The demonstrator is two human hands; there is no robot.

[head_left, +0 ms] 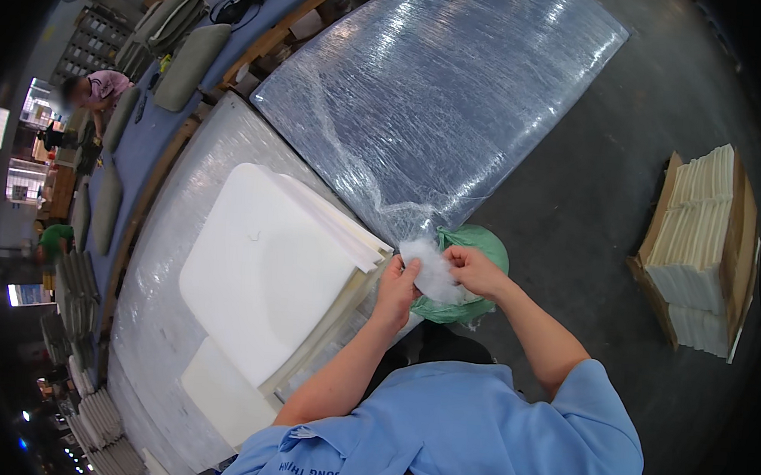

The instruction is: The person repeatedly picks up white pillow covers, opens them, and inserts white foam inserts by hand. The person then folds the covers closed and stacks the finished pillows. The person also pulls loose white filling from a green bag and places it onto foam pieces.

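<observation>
A tuft of white fibre stuffing (433,273) is held between my two hands. My left hand (397,288) pinches its left side, thumb on top. The fingers of my right hand (475,272) are closed on its right side. Directly below and behind the tuft is a green plastic bag (482,241), its mouth partly covered by my hands and the fibre. To the left of my left hand lies a stack of white foam sheets (263,266) with rounded corners, its near-right edges fanned a little.
The foam rests on a plastic-wrapped pale block (176,201). A larger film-wrapped bluish block (431,94) stands beyond. On the right floor is an open carton of stacked white sheets (699,228). Grey-green cushions (191,66) lie along a blue table (157,148); a person in pink (104,90) works there.
</observation>
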